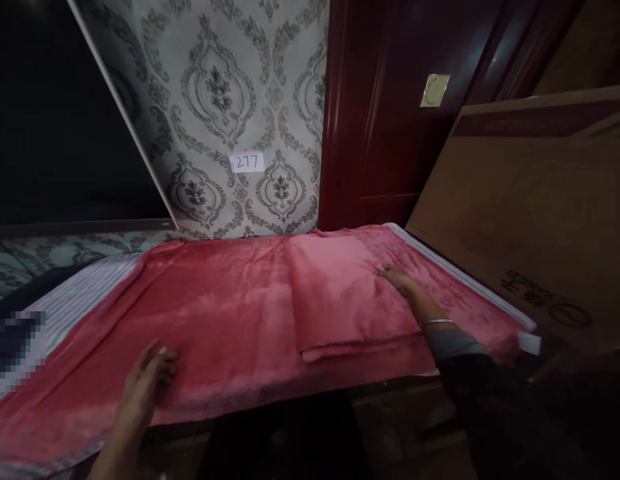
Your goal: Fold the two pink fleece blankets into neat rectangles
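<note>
A folded pink-red plush cloth [327,293] lies on a larger red plush blanket [215,313] that covers a table or bench. My right hand [396,277], with a bangle at its wrist, rests on the right part of the folded cloth. Its fingers are stretched out and grip nothing. Over the front left of the blanket is my left hand [151,370], fingers loosely bent and apart, holding nothing. Whether it touches the blanket I cannot tell.
A striped cloth [97,277] shows at the left. A large dark screen [75,133] stands at the back left. Along the right leans a big cardboard box [530,220]. Behind are patterned wallpaper [210,40] with a paper label [247,163] reading 277, and dark red panelling [375,133].
</note>
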### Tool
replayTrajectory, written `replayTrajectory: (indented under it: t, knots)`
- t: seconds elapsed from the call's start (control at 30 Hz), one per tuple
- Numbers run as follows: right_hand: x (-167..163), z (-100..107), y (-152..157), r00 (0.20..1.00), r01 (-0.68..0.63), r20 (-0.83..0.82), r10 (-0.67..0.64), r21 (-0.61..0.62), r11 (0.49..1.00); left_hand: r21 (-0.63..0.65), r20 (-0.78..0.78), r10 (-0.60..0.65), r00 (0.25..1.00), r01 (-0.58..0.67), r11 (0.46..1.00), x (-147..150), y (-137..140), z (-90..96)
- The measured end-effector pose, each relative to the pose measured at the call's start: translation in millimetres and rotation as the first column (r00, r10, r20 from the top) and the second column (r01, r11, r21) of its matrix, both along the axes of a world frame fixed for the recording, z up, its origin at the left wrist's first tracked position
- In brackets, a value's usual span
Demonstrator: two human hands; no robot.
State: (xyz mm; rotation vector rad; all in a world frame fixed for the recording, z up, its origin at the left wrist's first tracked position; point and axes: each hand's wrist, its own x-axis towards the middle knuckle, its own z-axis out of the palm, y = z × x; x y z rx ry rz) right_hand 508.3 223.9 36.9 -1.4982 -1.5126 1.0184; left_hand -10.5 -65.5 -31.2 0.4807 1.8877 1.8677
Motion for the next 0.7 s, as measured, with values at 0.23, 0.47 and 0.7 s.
replayTrajectory:
  t: [0.23,0.47,0.7]
  knots:
    - [0.7,-16.3,2.3,0.990,0.109,0.098,-0.104,-0.056,0.992,-0.076,-0.017,-0.101,0.995,0.099,0.992,19.2,-8.4,22.7]
    - [18.2,-23.0,-7.6,0.997,0.073,-0.022,-0.076,-0.102,0.992,-0.007,0.117,-0.390,0.914,0.393,0.919,96.5,-4.4,35.8]
    - [24.8,-32.1,-38.9,0.976,-0.050,-0.219,0.005,-0.198,0.979,0.261,0.408,-0.711,0.573,0.673,0.692,203.0,42.8,23.8]
